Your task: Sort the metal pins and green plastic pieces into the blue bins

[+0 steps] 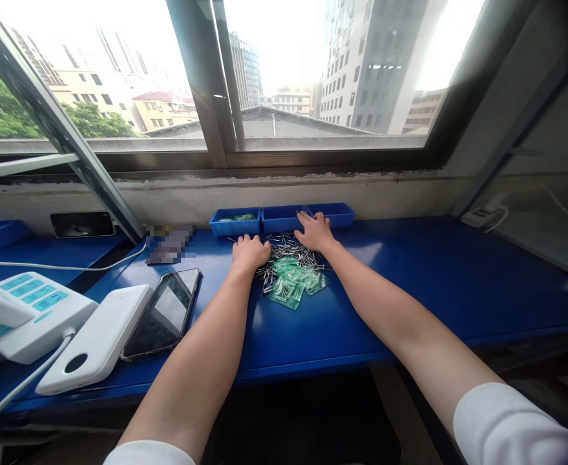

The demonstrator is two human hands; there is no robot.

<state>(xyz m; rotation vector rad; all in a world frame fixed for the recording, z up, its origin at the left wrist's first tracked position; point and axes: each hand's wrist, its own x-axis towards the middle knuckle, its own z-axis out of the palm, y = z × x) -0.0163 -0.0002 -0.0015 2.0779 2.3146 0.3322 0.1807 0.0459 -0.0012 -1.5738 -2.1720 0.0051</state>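
Loose metal pins (297, 250) lie heaped on the blue table, with green-tinted plastic bags (293, 281) on the near side of the heap. My left hand (251, 252) rests at the heap's left edge, fingers apart, with nothing visible in it. At the back right of the heap is my right hand (315, 231), its fingers spread and reaching to the front rim of the bins. Three blue bins stand in a row: the left bin (235, 227) holds green bags, the middle bin (278, 226) and right bin (342, 219) show no contents.
On the left of the blue table (433, 278) lie a phone (165, 313), a white power bank (97, 336) and a power strip (46, 310) with cables. Another phone (83, 224) leans by a metal post. A window (307, 77) stands behind.
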